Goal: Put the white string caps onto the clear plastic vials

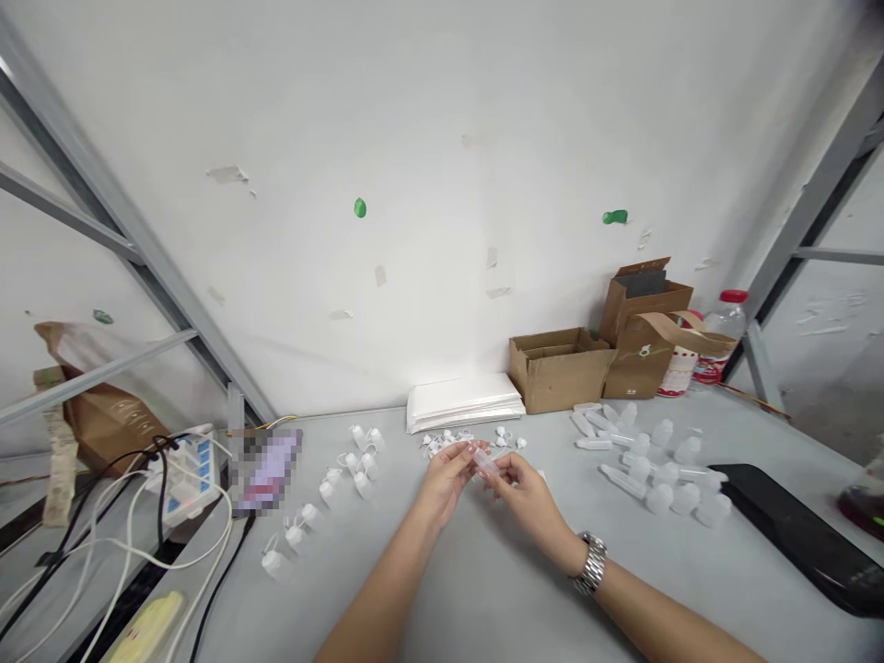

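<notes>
Between my two hands is a small translucent plastic bottle (pixel 486 463), tilted over the table. The fingers of my left hand (pixel 447 474) pinch its upper left end. My right hand (pixel 523 493), with a metal watch (pixel 591 563) on the wrist, grips its lower right side. Just behind my hands lies a pile of small white caps (pixel 442 441), partly hidden by my left fingers. Several capped bottles (pixel 328 493) stand in a loose diagonal row to the left. Over to the right are several translucent bottles (pixel 661 498) without visible caps, some upright, some lying down.
White sheets (pixel 466 402) are stacked by the wall, beside a cardboard box (pixel 559 378) and a brown paper bag (pixel 639 354). A long black object (pixel 801 539) lies at right. Cables and a power strip (pixel 190 479) crowd the left edge, near a blurred purple item (pixel 273 470).
</notes>
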Demonstrator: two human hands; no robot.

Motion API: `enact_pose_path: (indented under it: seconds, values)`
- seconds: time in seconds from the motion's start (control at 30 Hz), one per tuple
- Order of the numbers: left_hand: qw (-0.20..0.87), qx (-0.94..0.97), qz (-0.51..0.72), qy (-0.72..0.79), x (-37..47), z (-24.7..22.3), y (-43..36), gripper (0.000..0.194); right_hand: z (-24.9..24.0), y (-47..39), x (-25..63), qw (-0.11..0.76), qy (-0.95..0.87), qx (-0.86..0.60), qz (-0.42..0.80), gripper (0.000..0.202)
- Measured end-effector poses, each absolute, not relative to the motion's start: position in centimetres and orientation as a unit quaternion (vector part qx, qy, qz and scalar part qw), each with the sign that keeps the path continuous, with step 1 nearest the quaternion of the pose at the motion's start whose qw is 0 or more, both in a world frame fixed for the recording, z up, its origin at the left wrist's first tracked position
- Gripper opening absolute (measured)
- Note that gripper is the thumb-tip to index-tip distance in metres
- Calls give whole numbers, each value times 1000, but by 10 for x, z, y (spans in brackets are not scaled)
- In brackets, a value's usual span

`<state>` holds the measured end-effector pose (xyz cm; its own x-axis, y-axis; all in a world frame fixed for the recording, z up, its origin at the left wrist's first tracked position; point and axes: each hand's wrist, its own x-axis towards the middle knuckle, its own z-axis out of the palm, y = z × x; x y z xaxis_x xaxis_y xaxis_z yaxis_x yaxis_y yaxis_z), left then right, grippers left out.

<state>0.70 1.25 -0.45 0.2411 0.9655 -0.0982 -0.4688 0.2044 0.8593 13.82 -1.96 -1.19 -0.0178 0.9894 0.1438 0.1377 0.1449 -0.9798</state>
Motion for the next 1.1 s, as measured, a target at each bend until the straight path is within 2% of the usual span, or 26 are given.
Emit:
enact_pose_path:
  seconds: [0.23,0.5,0.63,0.8,0.97,1.1]
  values:
    - [683,389,489,379,9,-6,11,29,-7,-22,138,491,-594,-511,381,31]
    - [737,369,465,323,3,3,9,28,-2,-15,142,480,-560,-391,550,41]
    - [737,368,464,326,3,5,9,29,-3,-12,142,465,-559,-364,582,45]
    - [728,358,478,335,4,4,10,27,-10,-13,140,478,-575,-419,516,41]
    - [705,376,495,341,6,0,9,30,-11,-16,142,510,-609,-480,372,29]
    - [708,357,509,336,9,0,8,31,-7,-17,142,500,-599,-478,405,31]
